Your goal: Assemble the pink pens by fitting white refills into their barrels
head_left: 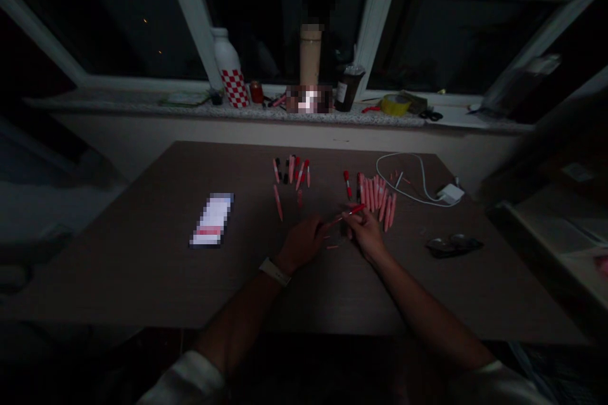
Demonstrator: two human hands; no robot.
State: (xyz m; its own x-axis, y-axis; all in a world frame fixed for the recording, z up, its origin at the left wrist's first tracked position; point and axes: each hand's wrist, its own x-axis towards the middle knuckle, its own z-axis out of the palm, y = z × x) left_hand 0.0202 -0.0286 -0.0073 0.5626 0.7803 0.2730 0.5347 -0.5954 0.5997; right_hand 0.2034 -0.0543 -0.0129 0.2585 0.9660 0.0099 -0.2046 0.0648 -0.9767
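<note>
Above the middle of the desk, my left hand [304,242] and my right hand [367,233] are closed on one slim pen [354,209]. Its red part shows by my right fingers, and its paler end runs into my left fingers. Small pink pieces [332,247] lie on the desk between my hands. To the right of the held pen lies a row of several pink pens [374,191], with a red one [348,184] beside it. Farther left are more pens [291,169] with red and black parts, plus a lone pink pen [278,203] and a short pink piece [299,198].
A lit phone [212,220] lies on the desk [156,272] at left. On the right are a white charger [450,193] with its cable and folded glasses [455,245]. Bottles, a drink cup [349,87] and yellow tape [395,105] stand along the windowsill. The room is dim.
</note>
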